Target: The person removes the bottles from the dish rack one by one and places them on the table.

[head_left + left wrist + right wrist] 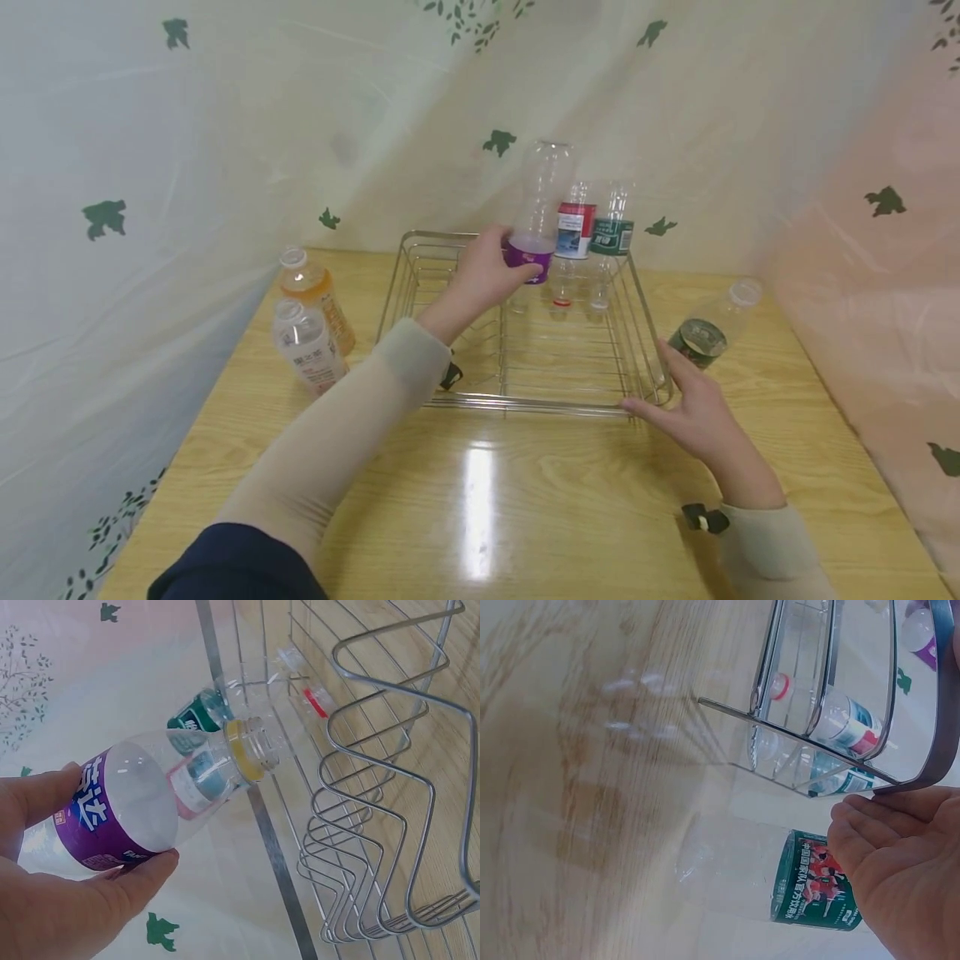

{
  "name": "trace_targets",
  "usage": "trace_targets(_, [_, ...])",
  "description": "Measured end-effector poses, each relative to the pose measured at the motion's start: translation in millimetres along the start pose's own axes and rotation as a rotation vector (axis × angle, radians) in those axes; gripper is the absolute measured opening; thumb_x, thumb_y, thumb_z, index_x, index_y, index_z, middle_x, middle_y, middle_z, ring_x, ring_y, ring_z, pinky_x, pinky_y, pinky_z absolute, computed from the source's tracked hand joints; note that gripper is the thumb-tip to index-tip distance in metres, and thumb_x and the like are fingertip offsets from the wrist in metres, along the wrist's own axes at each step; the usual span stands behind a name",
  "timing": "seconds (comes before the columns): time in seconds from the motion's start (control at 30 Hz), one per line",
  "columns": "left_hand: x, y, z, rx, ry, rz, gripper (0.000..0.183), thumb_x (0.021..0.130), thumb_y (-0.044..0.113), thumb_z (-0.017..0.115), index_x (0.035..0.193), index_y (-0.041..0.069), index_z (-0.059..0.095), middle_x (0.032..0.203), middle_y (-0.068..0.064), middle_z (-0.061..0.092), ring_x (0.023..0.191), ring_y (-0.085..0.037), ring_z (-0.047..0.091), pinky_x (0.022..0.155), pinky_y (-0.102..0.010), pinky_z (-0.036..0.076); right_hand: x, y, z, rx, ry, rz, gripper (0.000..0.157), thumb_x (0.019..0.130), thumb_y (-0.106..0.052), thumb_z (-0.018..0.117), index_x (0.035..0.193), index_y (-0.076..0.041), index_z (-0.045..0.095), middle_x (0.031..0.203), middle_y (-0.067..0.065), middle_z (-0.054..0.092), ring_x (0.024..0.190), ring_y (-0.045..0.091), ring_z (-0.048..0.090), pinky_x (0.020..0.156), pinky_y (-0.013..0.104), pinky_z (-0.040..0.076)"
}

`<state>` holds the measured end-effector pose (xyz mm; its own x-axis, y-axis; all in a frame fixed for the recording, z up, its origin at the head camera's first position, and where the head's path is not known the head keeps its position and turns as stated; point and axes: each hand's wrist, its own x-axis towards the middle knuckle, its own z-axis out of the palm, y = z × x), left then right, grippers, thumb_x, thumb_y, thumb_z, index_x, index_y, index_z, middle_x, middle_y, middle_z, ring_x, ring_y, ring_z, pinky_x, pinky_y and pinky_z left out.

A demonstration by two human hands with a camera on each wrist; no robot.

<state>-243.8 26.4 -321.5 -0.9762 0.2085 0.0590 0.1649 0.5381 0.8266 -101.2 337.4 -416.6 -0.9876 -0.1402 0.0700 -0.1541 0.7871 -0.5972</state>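
My left hand (483, 271) grips a clear plastic bottle (546, 187) by its purple label, over the back part of a metal wire rack (555, 406). The bottle is mouth down, and its uncapped neck (262, 746) shows in the left wrist view. Beside it, a red-labelled bottle (575, 229) with a red cap and a green-labelled bottle (612, 236) stand upside down in the rack's back right. At the front right corner, my right hand (690, 408) rests against the rack, thumb at the front rim and extended fingers along the side.
Right of the rack, close to my right hand, stands another green-labelled clear bottle (705, 333). An orange bottle (318, 292) and a clear bottle with a pale label (307, 346) stand left of the rack on the wooden table (585, 500). Patterned sheeting (375, 108) hangs behind.
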Motion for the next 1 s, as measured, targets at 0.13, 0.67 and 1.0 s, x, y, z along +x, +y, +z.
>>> trace_targets(0.13, [-6.0,-0.3,-3.2,-0.022,0.000,0.030,0.068,0.092,0.028,0.079,0.145,0.003,0.046,0.134,-0.014,0.059,0.119,-0.026,0.060,0.096,-0.034,0.054,0.5,-0.9,0.5,0.002,-0.001,0.000,0.110,0.085,-0.049,0.081,0.163,-0.006,0.015,0.161,0.030,0.022,0.142,0.056,0.024,0.107,0.075,0.025])
trace_targets(0.67, [-33.2,1.2,-12.8,-0.084,-0.035,0.093,0.065,0.090,0.016,0.080,0.144,0.002,0.047,0.130,-0.013,0.060,0.114,-0.024,0.061,0.094,-0.031,0.055,-0.7,-0.1,2.1,0.013,0.006,0.001,0.111,0.085,-0.048,0.081,0.162,-0.004,0.016,0.160,0.030,0.024,0.139,0.057,0.029,0.105,0.075,0.029])
trace_targets(1.0, [-51.5,0.9,-19.3,-0.026,-0.062,0.148,0.069,0.089,0.014,0.081,0.147,0.004,0.045,0.134,-0.012,0.058,0.118,-0.025,0.059,0.098,-0.035,0.052,-0.8,-2.9,-1.9,0.003,0.005,-0.011,0.109,0.085,-0.045,0.083,0.162,-0.003,0.019,0.159,0.031,0.025,0.138,0.057,0.029,0.104,0.075,0.029])
